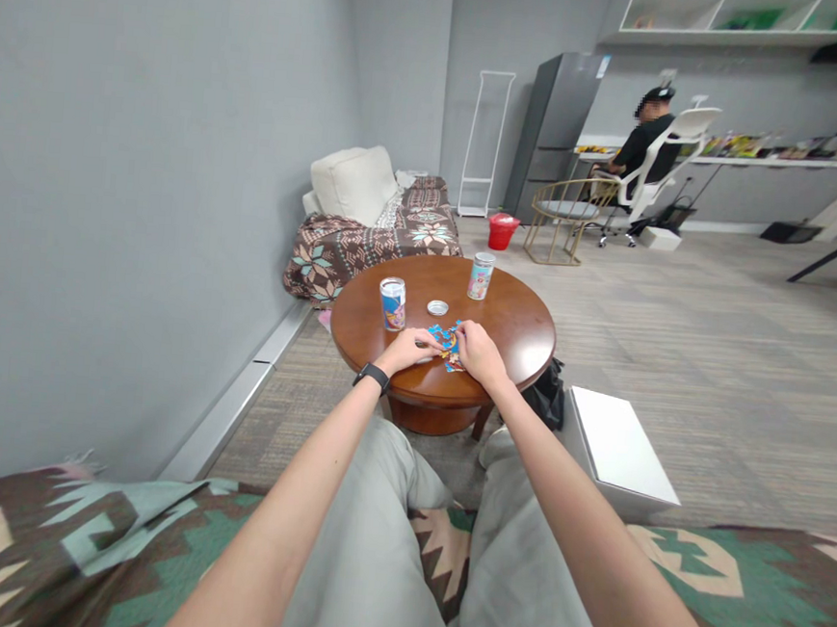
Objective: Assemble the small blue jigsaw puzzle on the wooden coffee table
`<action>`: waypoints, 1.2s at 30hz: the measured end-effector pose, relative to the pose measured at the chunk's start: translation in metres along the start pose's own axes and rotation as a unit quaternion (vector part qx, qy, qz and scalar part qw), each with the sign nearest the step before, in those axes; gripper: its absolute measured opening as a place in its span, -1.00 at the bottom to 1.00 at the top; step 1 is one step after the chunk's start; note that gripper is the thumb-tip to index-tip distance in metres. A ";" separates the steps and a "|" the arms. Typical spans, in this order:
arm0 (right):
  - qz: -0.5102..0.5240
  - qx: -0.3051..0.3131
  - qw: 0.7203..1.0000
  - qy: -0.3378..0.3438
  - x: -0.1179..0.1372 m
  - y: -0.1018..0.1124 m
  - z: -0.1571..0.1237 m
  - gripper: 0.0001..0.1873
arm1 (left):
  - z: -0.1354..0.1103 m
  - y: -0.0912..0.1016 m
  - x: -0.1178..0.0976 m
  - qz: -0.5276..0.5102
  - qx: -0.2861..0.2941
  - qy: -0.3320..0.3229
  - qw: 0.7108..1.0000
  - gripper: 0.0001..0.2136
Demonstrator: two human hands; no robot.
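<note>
Small blue, yellow and red jigsaw puzzle pieces (pixel 452 344) lie in a cluster near the front of the round wooden table (pixel 520 312). My left hand (pixel 410 350), with a black watch on the wrist, reaches in from the left, its fingers pinched on a puzzle piece at the cluster's edge. From the right, my right hand (pixel 482 353) bends over the cluster, fingertips closed on a piece. My fingers partly hide the pieces. Behind my left hand stands an open clear can (pixel 392 306) with a blue printed label. A round silver lid (pixel 437 307) lies flat beyond the pieces.
A second printed can (pixel 480 276) stands at the table's back right. To the right of the table are a white box (pixel 622 441) and a black bag (pixel 548 393) on the floor. Further back are a red bucket (pixel 501 231), a chair (pixel 564 209) and a seated person (pixel 645 143).
</note>
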State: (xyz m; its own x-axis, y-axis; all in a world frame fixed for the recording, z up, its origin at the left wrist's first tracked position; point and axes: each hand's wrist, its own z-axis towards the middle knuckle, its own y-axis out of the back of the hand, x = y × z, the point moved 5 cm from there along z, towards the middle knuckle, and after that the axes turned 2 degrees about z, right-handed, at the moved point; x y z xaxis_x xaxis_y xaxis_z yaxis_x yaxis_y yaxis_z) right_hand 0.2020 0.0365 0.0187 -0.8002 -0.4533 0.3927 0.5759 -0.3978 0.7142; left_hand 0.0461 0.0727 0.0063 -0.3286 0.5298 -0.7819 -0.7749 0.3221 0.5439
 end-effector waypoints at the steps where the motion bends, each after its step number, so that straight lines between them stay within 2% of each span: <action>1: 0.000 0.003 1.000 -0.002 0.000 0.000 0.000 -0.81 | 0.000 0.000 0.000 -0.002 0.001 0.008 1.000 -0.85; 5: 0.002 0.016 1.000 0.000 0.001 -0.001 0.000 -0.82 | 0.000 0.000 0.005 -0.011 -0.021 0.041 0.999 -0.82; 9: 0.006 0.022 1.000 0.008 0.002 -0.002 0.000 -0.83 | 0.001 0.001 0.007 0.039 -0.041 0.029 0.998 -0.89; 14: 0.008 0.026 0.999 0.016 0.002 -0.002 0.000 -0.85 | 0.003 0.001 0.008 0.082 -0.060 0.017 0.995 -0.77; 23: 0.022 0.096 0.995 0.023 0.003 -0.010 0.001 -0.86 | 0.003 -0.003 0.009 0.115 -0.032 -0.009 0.993 -0.81; 36: 0.020 0.097 0.993 0.062 -0.003 -0.019 0.000 -0.84 | 0.002 -0.005 0.000 0.175 0.005 -0.012 0.985 -0.82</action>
State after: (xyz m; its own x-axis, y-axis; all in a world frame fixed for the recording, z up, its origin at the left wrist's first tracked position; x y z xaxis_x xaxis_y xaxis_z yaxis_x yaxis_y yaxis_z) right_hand 0.1936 0.0462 0.0038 -0.7430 -0.5661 0.3571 0.5541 -0.2209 0.8026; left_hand 0.0507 0.0731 0.0040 -0.5609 0.6282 -0.5392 -0.6117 0.1244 0.7812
